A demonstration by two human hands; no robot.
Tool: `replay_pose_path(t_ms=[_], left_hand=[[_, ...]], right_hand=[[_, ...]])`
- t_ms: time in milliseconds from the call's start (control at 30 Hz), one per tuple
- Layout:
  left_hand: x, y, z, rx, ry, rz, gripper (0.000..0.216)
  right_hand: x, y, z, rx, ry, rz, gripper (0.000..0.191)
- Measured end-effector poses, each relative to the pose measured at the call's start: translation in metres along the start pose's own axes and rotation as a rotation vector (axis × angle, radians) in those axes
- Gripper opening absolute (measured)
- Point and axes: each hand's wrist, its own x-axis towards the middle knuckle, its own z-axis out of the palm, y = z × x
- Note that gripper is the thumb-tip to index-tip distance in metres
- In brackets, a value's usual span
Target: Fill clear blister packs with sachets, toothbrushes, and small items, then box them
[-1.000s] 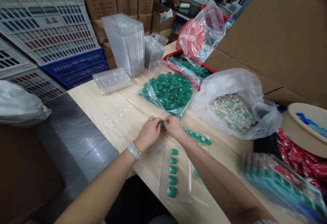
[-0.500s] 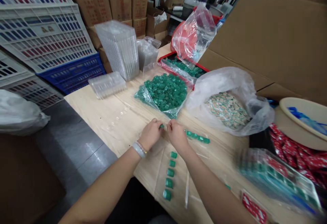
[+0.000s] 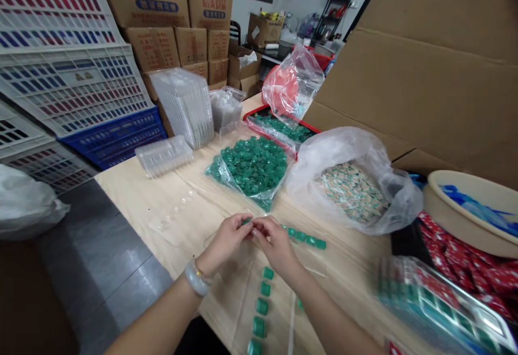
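Note:
My left hand (image 3: 227, 240) is closed, pinching a small green piece (image 3: 246, 220) at its fingertips. My right hand (image 3: 275, 244) meets it there, thumb and fingers pressed together; what they hold, if anything, is too small to make out. Below the hands, a column of green pieces (image 3: 261, 306) sits spaced out in a clear plastic tray. A short row of similar pieces (image 3: 309, 239) extends to the right of my right hand. Beyond my hands lies a clear bag (image 3: 265, 204) heaped with green pieces (image 3: 254, 163).
An open white bag (image 3: 307, 174) holds many small flat pieces. Behind stands a red tray (image 3: 253, 123) of green pieces. Stacked clear plastic boxes (image 3: 184, 107) are at the back left, an empty clear tray (image 3: 172, 217) nearer. A beige basin (image 3: 453, 209) and filled clear packages (image 3: 441, 295) occupy the right.
The view has tilted up, so the scene sits lower. My right fingers have uncurled from a tighter fold into a pinch against the left fingertips. The green piece stays in my left hand.

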Motion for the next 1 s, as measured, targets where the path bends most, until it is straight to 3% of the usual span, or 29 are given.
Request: replay_pose_path(t_ms=[100, 267, 333, 433, 500, 600, 867, 1000], left_hand=[[0.004, 0.000, 0.009, -0.137, -0.110, -0.057, 0.029], [0.009, -0.007, 0.011, 0.035, -0.162, -0.060, 0.028], [0.008, -0.010, 0.009, 0.102, -0.133, 0.007, 0.034], [0.005, -0.009, 0.008, 0.216, -0.023, 0.151, 0.043], [0.004, -0.006, 0.008, 0.291, 0.044, 0.209, 0.034], [0.004, -0.001, 0.011, 0.327, 0.123, 0.195, 0.023], [0.003, 0.000, 0.010, 0.355, 0.121, 0.132, 0.019], [0.000, -0.003, 0.005, 0.541, 0.074, 0.235, 0.019]], right_hand=[[-0.004, -0.002, -0.007, -0.106, -0.040, -0.021, 0.030], [-0.002, 0.000, -0.010, -0.165, -0.054, -0.039, 0.035], [0.001, 0.003, -0.011, -0.048, -0.030, 0.028, 0.031], [0.008, 0.007, -0.013, 0.325, 0.032, 0.301, 0.018], [0.011, 0.006, -0.015, 0.592, 0.018, 0.484, 0.021], [0.013, 0.000, -0.018, 0.834, -0.056, 0.639, 0.031], [0.012, -0.006, -0.019, 0.948, -0.111, 0.784, 0.032], [0.009, -0.004, -0.020, 0.995, -0.205, 0.831, 0.028]])
